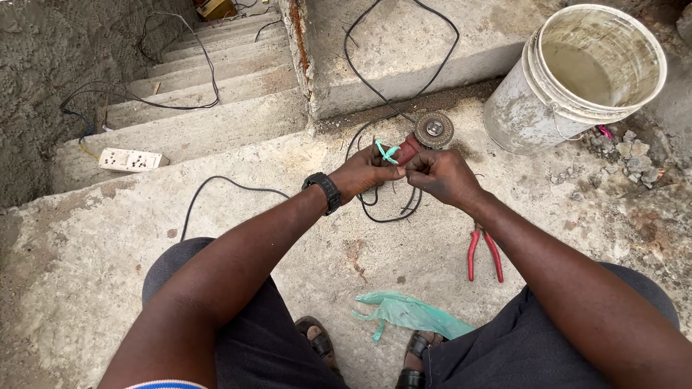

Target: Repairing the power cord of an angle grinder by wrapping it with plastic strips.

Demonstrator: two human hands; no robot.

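Observation:
My left hand [364,175] and my right hand [441,176] meet over the concrete floor. Both pinch a thin strip of turquoise plastic [386,152] that sticks up between them, at the black cable [382,213] of a red angle grinder [425,135]. The grinder lies just beyond my fingers with its round disc facing up. A black watch is on my left wrist. What my fingers pinch below the strip is hidden.
Red-handled pliers [483,253] lie right of my right forearm. A turquoise plastic bag [407,314] lies by my sandalled feet. A white bucket [577,75] of murky water stands at the back right. A white socket strip [130,159] sits on concrete steps at left.

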